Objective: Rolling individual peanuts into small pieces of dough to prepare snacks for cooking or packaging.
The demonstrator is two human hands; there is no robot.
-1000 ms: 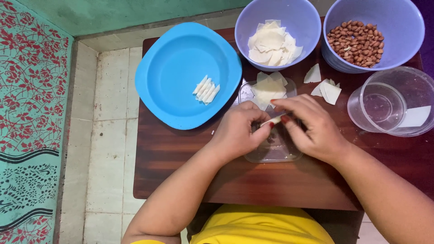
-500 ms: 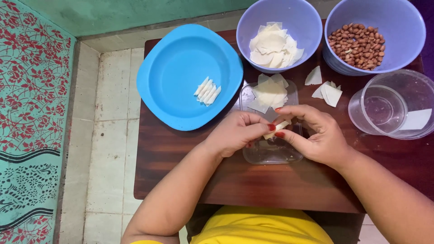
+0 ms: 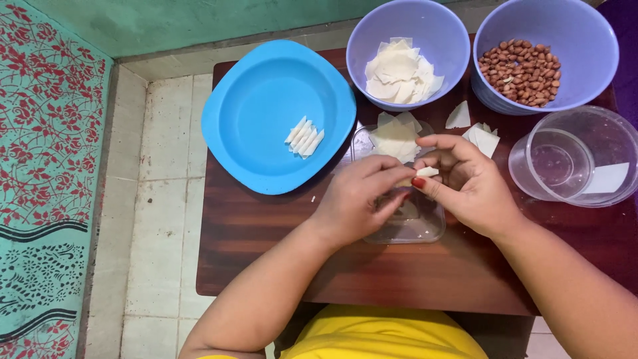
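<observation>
over the clear tray (image 3: 425, 229), left hand (image 3: 355, 203) and right hand (image 3: 468, 183) both pinch a small white roll (image 3: 426, 172), fingertips clamped on it. squeezing too hard could unroll or tear it; 5 rolls (image 3: 304, 137) lie on the blue plate (image 3: 252, 86).

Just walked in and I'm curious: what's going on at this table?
A person's left hand and right hand together pinch a small white dough roll over a clear tray. Finished rolls lie on a blue plate. Bowls of wrappers and peanuts stand behind.
</observation>
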